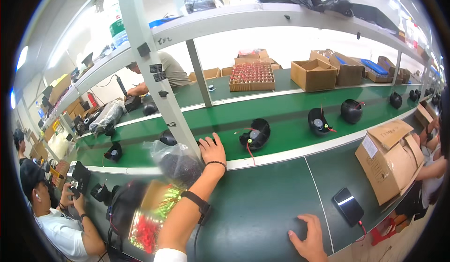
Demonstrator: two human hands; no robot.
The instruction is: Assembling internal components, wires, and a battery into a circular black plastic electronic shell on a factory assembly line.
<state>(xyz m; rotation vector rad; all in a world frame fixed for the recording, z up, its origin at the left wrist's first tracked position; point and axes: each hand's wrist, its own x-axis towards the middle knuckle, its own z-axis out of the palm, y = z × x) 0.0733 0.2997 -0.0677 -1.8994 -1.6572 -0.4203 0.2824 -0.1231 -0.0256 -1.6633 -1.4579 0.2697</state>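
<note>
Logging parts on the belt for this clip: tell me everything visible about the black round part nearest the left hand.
The black round part is a dome-like shell, plastic by its look, lying on the green conveyor belt with its open side toward the camera. A pale disc sits in its hollow, with a small green dot below it. A thin red wire trails from it toward the belt's near edge. The left hand rests beside it, not touching.

Left arm stretched forward, right hand resting low.

The left hand (212, 148) reaches far ahead, palm down, fingers loosely spread, a thin dark band at the wrist and a black strap on the forearm. The right hand (309, 239) lies flat, fingers extended, empty.
</note>
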